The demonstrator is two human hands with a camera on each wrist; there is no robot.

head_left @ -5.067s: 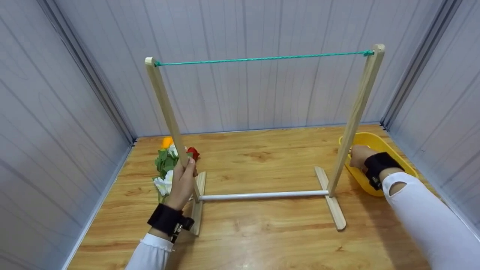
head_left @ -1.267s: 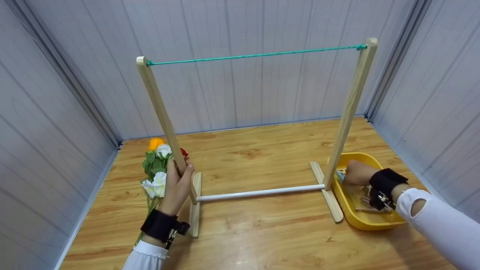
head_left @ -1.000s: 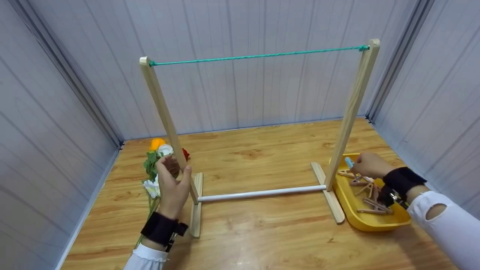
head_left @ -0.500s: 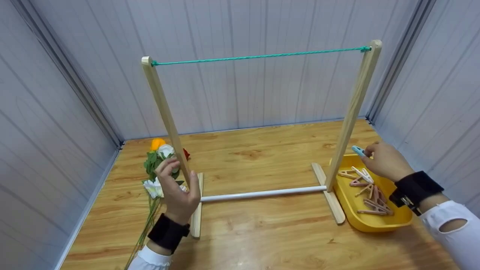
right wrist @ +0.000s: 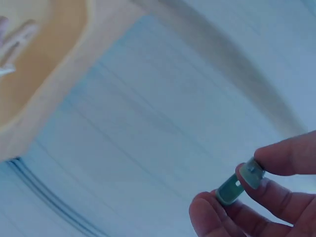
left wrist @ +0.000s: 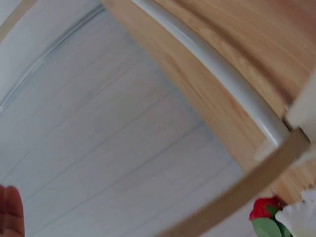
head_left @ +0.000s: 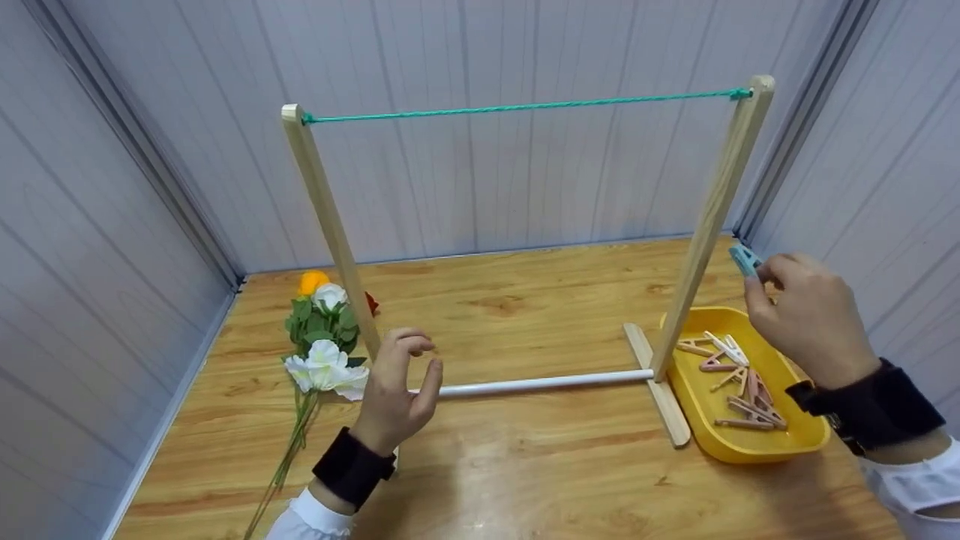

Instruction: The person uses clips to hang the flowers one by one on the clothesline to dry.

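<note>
A wooden drying rack [head_left: 330,225] with a green cord [head_left: 517,109] across its top stands on the wooden table [head_left: 525,465]. My right hand [head_left: 806,315] is raised beside the rack's right post and pinches a teal clothespin [head_left: 745,260] [right wrist: 239,181] between thumb and fingers. Below it sits a yellow tray [head_left: 780,442] with several pink and white clothespins [head_left: 731,379]. My left hand [head_left: 397,390] hovers in front of the left post's foot, fingers loosely curled, holding nothing. A bunch of artificial flowers [head_left: 322,337] lies to its left.
Grey panel walls [head_left: 112,225] close in the table on the left, back and right. The white crossbar [head_left: 540,384] [left wrist: 222,79] joins the rack's two feet low over the table. A red flower [left wrist: 264,210] shows behind the left post.
My right hand lifted the teal clothespin out of the tray and up beside the right post. My left hand let go of the left post and moved right and toward me.
</note>
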